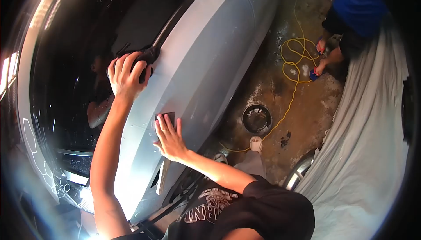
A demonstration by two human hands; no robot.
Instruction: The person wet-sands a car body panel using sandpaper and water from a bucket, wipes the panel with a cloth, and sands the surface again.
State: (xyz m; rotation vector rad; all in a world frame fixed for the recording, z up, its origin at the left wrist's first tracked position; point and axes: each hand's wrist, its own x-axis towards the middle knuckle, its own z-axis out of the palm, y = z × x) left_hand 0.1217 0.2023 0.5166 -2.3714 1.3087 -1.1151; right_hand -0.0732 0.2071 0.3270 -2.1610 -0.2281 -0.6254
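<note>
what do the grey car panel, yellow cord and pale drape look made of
Grey car panel: likely primed or painted metal, satin; broad, soft sheen.
Yellow cord: probably plastic or rubber outside; loops loosely, evenly coloured.
Pale drape: cloth or thin plastic, fairly matte; hangs in fine folds.

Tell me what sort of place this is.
Likely a car body or paint shop: a car side in matte grey, a draped cover with a wheel showing beside it, and a yellow cord or hose across a stained floor.
</note>
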